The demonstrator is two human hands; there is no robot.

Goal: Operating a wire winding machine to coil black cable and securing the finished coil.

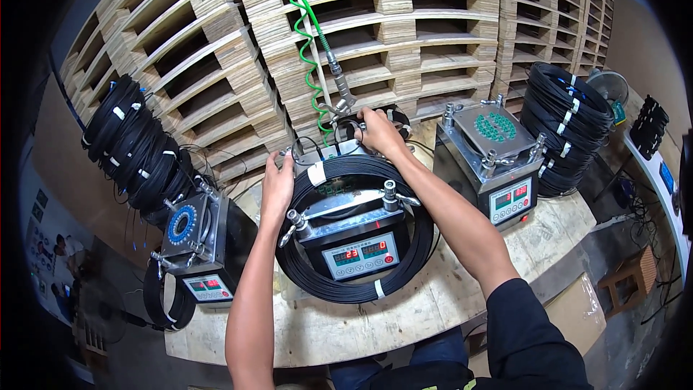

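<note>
A steel machine (359, 240) with a red-digit display stands at the middle of the wooden bench (339, 332). A black cable coil (404, 263) with white ties lies looped around it. My left hand (277, 186) rests flat on the coil's left side, by a steel clamp knob. My right hand (380, 132) reaches over the back of the machine, fingers closed on a metal fitting at the end of a green spiral hose (307, 36). What the fingers grip exactly is partly hidden.
Two similar machines flank it, one to the left (198, 245) and one to the right (494, 166). Bundles of black cable coils hang at left (133, 144) and right (567, 119). Stacked wooden pallets (404, 29) rise behind the bench.
</note>
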